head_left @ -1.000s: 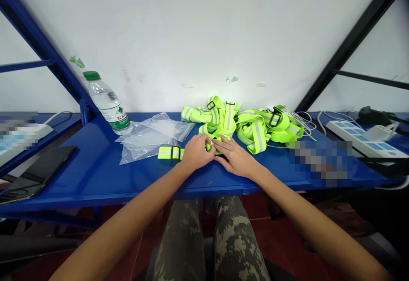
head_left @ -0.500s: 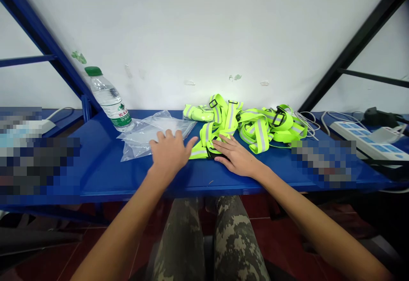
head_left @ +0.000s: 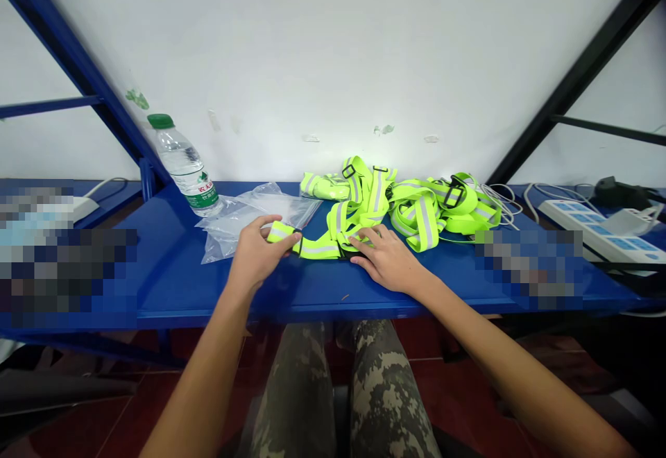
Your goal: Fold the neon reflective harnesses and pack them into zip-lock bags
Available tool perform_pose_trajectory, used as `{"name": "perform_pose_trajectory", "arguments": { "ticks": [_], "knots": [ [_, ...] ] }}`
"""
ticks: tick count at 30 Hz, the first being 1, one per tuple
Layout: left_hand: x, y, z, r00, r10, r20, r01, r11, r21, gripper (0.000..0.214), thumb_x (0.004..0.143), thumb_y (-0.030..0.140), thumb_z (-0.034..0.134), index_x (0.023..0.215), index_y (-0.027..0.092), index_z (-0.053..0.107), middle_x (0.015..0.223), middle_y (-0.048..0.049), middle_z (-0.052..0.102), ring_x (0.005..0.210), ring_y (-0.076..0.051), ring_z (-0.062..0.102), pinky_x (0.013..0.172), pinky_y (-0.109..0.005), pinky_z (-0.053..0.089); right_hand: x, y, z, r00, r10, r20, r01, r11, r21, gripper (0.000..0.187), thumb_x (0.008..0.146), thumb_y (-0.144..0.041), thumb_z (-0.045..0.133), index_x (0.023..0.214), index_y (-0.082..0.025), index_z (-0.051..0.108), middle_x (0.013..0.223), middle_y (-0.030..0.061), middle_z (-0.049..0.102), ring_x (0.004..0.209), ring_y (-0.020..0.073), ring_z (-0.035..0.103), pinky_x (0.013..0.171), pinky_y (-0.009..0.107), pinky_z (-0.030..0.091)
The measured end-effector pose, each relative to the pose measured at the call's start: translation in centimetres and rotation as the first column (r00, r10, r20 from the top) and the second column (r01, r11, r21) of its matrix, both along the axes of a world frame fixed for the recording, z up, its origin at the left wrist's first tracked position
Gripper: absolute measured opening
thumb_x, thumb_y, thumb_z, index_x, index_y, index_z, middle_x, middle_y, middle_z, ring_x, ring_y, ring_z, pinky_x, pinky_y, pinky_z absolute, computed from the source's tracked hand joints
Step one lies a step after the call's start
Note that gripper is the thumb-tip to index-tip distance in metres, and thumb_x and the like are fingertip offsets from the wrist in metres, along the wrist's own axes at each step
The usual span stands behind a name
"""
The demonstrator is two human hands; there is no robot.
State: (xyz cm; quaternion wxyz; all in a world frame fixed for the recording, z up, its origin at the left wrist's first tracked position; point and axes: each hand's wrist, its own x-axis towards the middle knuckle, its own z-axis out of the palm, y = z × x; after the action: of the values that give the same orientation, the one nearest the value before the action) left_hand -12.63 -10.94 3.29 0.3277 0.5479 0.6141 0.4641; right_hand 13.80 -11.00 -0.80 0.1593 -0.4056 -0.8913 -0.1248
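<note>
My left hand is closed on the end of a neon-yellow reflective strap, thumb in front and fingers behind. A grey band runs along the strap, and a black slider sits by my thumb. My right hand bends its fingers over the bunched reflective harness, holding it against the blue table; the fingertips are partly hidden among the straps. Behind my left hand lie clear plastic bags. More tangled reflective straps with black buckles lie to the right.
A water bottle with a green cap stands at the back left near the blue frame post. White cables and a white power strip lie on the right. The white wall rises behind the table.
My left hand has come down from above the plastic bags and taken hold of the strap end, which is now raised. The fingers of my right hand are more bent on the harness.
</note>
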Motion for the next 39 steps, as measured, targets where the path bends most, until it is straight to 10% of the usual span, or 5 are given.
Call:
{"name": "perform_pose_trajectory", "arguments": {
  "ticks": [3, 9, 17, 32, 39],
  "knots": [
    [3.2, -0.4, -0.7, 0.988, -0.058, 0.141, 0.041, 0.991, 0.124, 0.062, 0.070, 0.050, 0.076, 0.117, 0.012, 0.059, 0.092, -0.0089, 0.072, 0.081, -0.021, 0.070, 0.076, -0.035, 0.057, 0.0, 0.1, -0.1, 1.000, 0.010, 0.001, -0.010, 1.000, 0.003, 0.045, 0.100, -0.041, 0.040, 0.133, -0.016, 0.059, 0.122, 0.0149, 0.059, 0.107, 0.0303, 0.048, 0.092, 0.046, 0.046],
    [6.0, -1.0, -3.0, 0.899, -0.103, -0.427, 0.249, 0.920, 0.302, 0.030, 0.076, 0.019, 0.070, 0.106, 0.016, 0.066, 0.115, -0.0111, 0.069, 0.114, -0.026, 0.061, 0.105, -0.044, 0.046, 0.1, 0.1, -0.3, 1.000, 0.026, -0.003, -0.026, 1.000, 0.015, 0.047, 0.101, -0.042, 0.039, 0.132, -0.012, 0.059, 0.123, 0.0156, 0.059, 0.105, 0.0299, 0.049, 0.091, 0.046, 0.048],
    [7.7, 0.7, -3.6, 0.892, -0.072, -0.447, 0.281, 0.863, 0.421, 0.028, 0.094, 0.019, 0.047, 0.112, 0.016, 0.069, 0.119, -0.0099, 0.072, 0.112, -0.021, 0.066, 0.105, -0.036, 0.049, -0.1, 0.1, -0.4, 0.999, 0.031, -0.015, -0.031, 0.999, 0.014, 0.044, 0.100, -0.039, 0.041, 0.132, -0.015, 0.059, 0.118, 0.0151, 0.062, 0.107, 0.0296, 0.052, 0.091, 0.046, 0.049],
    [8.2, 1.6, -3.8, 0.483, -0.314, -0.818, 0.700, 0.700, 0.145, 0.035, 0.097, 0.017, 0.041, 0.124, 0.016, 0.063, 0.126, -0.0119, 0.066, 0.119, -0.023, 0.061, 0.106, -0.038, 0.047, 0.8, -0.6, -1.5, 0.976, 0.039, -0.217, -0.012, 0.992, 0.122, 0.023, 0.095, -0.036, 0.054, 0.092, -0.018, 0.067, 0.094, 0.0120, 0.069, 0.099, 0.0278, 0.061, 0.083, 0.040, 0.053],
    [7.7, 0.8, -3.5, 0.404, -0.283, -0.870, 0.719, 0.686, 0.111, 0.035, 0.094, 0.019, 0.043, 0.122, 0.014, 0.062, 0.120, -0.0147, 0.063, 0.114, -0.026, 0.059, 0.102, -0.042, 0.048, 0.7, -1.3, -0.3, 0.983, 0.032, -0.179, 0.002, 0.982, 0.191, 0.050, 0.094, -0.034, 0.054, 0.141, -0.018, 0.049, 0.149, 0.0156, 0.046, 0.142, 0.0364, 0.033, 0.112, 0.058, 0.033]
  ]
}}
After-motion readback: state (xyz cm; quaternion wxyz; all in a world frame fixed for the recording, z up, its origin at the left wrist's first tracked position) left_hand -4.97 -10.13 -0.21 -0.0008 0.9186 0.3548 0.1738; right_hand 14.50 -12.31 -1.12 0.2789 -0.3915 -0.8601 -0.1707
